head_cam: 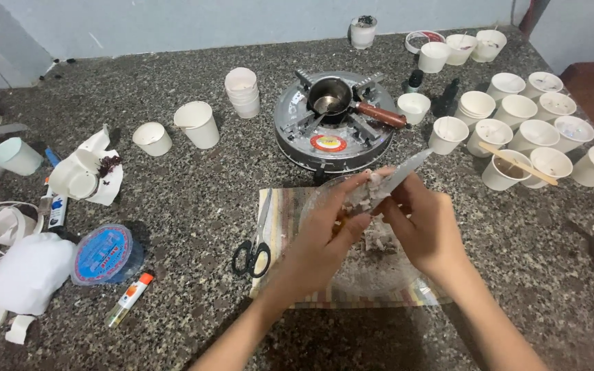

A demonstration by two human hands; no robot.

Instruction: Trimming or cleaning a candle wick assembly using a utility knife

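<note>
Black-handled scissors (253, 249) are lying on the striped mat (285, 206) at left. Left hand (326, 233) is pinching a pale waxy lump (360, 199) in its fingers over the clear glass bowl (372, 275); right hand (426, 228) is gripping a knife (401, 172), blade touching the lump, near white paper cups (517, 130) on the speckled tabletop (194, 206).

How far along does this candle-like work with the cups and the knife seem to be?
Done: many white paper cups stand at the right, some with sticks. In hand: the left hand holds a pale lump over a clear bowl, and the right hand cuts it with a knife. Left: the small pot looks nearly empty.
</note>
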